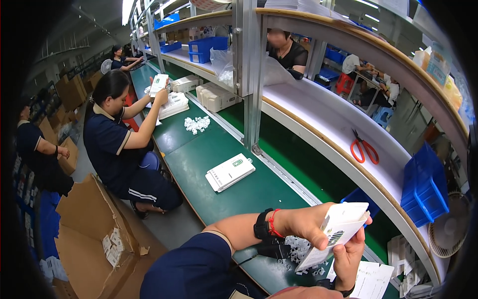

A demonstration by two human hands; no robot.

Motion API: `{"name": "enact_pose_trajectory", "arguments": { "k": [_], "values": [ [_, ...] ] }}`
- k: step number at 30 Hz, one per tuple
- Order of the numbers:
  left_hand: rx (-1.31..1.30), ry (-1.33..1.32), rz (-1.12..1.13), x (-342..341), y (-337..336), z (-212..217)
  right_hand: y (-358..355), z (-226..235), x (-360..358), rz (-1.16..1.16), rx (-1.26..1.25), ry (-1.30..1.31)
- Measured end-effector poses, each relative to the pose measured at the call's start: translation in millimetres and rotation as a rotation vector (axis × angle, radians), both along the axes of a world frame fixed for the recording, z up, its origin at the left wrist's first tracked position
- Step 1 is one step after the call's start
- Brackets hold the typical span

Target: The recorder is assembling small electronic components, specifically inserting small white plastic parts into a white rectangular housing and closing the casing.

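Observation:
A flat white carton with green print (343, 222) is held tilted above the bench at the lower right. My left hand (311, 224), with a black band and red string at its wrist, grips the carton's far side with its thumb on the printed face. My right hand (348, 256) clasps its near edge. The carton's upper end looks open; its contents cannot be made out. Beneath it lies a pile of small clear-white plastic pieces (298, 245), partly covered by the carton. A printed white sheet (373, 279) lies beside my right hand.
White cartons (230, 172) lie on the green bench (199, 154). Farther up are loose white plastic pieces (197, 124) and a seated co-worker (117, 119) holding a carton. Red-handled scissors (363, 149) and a blue bin (424, 184) occupy the shelf. A large cardboard box (84, 234) stands left.

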State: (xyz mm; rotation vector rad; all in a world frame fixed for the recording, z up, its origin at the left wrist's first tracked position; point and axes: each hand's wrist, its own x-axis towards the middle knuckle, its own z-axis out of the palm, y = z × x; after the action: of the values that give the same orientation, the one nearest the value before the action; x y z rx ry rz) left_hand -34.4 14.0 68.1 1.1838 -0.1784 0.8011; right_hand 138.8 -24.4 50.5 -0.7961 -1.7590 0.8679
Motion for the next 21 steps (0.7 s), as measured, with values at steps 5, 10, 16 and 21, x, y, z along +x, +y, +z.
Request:
{"name": "enact_pose_trajectory", "arguments": {
  "k": [5,10,16,21],
  "values": [
    [-0.017,-0.020,0.010,0,-3,-4,-5,-4,0,0.176,-0.269,0.294],
    [-0.126,-0.072,0.023,-1,-9,-3,-7,-17,9,0.216,-0.240,0.234],
    [0.166,0.249,0.420,0,-1,-4,-4,-6,30,-0.202,0.169,-0.124],
    [0.629,0.357,0.659,8,4,-16,-1,-14,30,-0.271,0.094,0.115]
  ]
}}
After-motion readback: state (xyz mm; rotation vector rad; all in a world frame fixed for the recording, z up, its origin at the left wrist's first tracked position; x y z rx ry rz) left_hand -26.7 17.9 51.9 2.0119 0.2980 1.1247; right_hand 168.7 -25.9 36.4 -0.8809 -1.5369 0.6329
